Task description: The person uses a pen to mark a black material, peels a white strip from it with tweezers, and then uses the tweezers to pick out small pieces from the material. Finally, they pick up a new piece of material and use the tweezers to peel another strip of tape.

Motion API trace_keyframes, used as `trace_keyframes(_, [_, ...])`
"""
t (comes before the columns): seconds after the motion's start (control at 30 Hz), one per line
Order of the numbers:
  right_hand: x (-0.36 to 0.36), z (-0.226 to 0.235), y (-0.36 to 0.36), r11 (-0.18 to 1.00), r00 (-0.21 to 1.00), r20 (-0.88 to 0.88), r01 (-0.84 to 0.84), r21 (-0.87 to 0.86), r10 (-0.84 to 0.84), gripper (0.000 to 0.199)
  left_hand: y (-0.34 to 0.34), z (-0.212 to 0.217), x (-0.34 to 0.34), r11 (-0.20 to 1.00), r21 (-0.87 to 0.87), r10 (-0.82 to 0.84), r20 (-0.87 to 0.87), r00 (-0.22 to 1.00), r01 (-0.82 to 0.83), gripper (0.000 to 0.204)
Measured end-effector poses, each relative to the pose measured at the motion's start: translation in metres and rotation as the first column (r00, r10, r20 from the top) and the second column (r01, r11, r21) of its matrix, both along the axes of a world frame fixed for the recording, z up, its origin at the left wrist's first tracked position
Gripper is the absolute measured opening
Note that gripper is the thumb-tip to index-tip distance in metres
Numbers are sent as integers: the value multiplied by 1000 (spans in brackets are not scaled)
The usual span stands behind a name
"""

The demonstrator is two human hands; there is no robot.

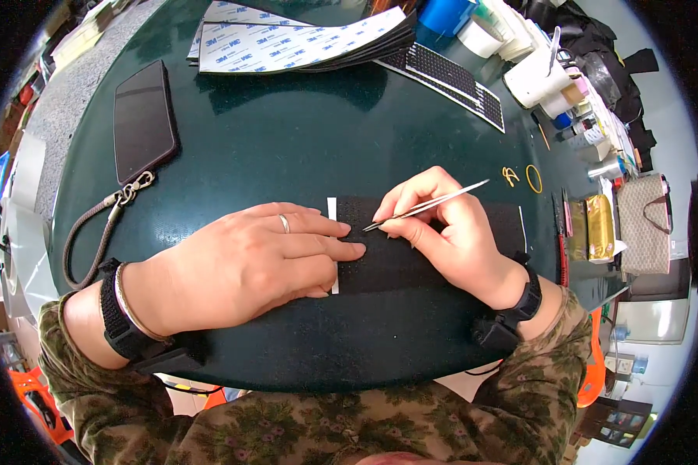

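A black dotted sheet (395,260) with a white backing edge lies flat on the dark green table (302,132). My left hand (248,263) presses flat on the sheet's left end, fingers pointing right, a ring on one finger. My right hand (450,232) rests on the sheet's middle and pinches thin metal tweezers (430,205). The tweezer tips touch the sheet just ahead of my left fingertips. Both wrists wear black straps.
A black phone (142,120) with a cord strap lies at the back left. A stack of white-backed sheets (287,43) and black dotted strips (457,81) lie at the back. Tape rolls, a white cup (533,77), rubber bands (533,178) and pouches crowd the right edge.
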State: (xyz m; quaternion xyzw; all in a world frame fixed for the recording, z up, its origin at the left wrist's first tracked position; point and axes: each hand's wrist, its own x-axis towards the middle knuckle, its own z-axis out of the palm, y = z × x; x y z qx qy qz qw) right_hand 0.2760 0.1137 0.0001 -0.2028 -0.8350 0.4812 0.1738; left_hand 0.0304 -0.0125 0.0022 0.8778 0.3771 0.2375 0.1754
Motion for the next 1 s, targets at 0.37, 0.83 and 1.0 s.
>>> trace_keyframes(0.37, [-1,-18,2,993,984,-142,97,-69,-106,14,0,-1,-1,1000,-31,4,21,1000,-3,14])
trace_keyframes(0.83, [0,-2,3,954,994,-60,67,-291,-88,17,2,-1,-2,999,-46,-3,34,999,5,13])
trace_keyframes(1.0, [-1,-5,3,986,996,-57,55,-155,-64,17,1,-1,-2,999,-54,0,48,999,3,13])
